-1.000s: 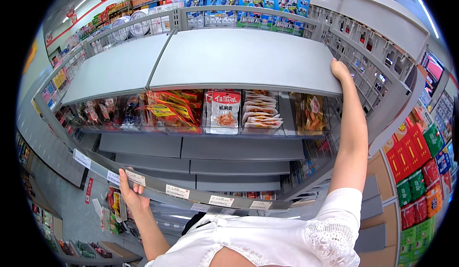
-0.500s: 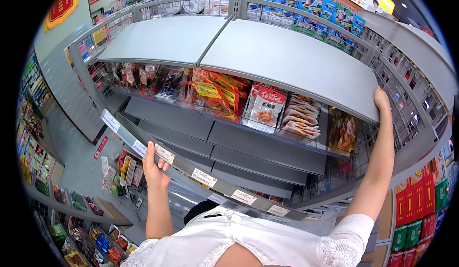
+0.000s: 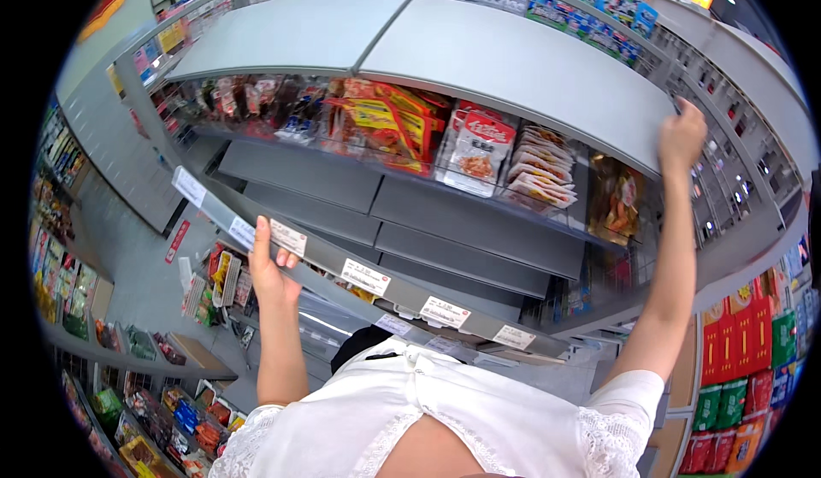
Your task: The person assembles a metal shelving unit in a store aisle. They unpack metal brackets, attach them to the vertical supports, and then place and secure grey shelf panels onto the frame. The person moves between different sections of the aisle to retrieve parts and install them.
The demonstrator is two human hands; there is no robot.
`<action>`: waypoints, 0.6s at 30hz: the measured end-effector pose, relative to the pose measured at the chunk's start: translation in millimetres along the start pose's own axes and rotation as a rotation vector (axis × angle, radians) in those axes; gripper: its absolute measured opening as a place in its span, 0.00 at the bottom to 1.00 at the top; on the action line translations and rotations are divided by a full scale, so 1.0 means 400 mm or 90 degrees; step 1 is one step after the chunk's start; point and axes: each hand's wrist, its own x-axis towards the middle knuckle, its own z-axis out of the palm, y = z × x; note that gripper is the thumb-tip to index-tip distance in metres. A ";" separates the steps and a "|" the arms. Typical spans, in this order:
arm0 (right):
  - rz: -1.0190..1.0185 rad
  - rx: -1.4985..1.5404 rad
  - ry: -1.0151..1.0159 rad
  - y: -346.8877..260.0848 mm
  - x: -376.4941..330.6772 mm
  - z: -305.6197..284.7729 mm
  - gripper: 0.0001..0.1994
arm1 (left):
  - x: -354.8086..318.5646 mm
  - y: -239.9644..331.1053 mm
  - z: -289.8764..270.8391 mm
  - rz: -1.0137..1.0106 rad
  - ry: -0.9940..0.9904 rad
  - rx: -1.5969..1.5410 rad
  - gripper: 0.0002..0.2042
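My left hand (image 3: 274,268) is closed on a long grey shelf-edge strip (image 3: 325,262) carrying several white price labels, its thumb upright against the front. The strip runs slantwise between my body and the rack. My right hand (image 3: 682,138) is raised at the right end of the white top shelf (image 3: 522,59), near the mesh side panel (image 3: 735,127). Motion blurs its fingers, so whether it touches the shelf edge or holds anything is unclear. Beneath the top shelf, a row holds red and yellow snack bags (image 3: 385,123), white-and-red packets (image 3: 477,149) and a stack of small sachets (image 3: 540,166).
Lower grey shelves (image 3: 470,239) step down behind the strip. On the floor at left stands a heap of packaged goods (image 3: 224,281). Stocked racks (image 3: 162,427) line the lower left; red boxes (image 3: 735,341) and green packs stand at the right.
My right hand has lifted off the top shelf's right edge and moved up and slightly inward. My left hand keeps hold of the strip. The view has shifted, so the rack sits higher.
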 end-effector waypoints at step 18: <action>-0.105 0.676 -0.889 -0.585 -0.344 -0.435 0.11 | -0.010 -0.082 0.028 -0.090 -0.193 -0.031 0.14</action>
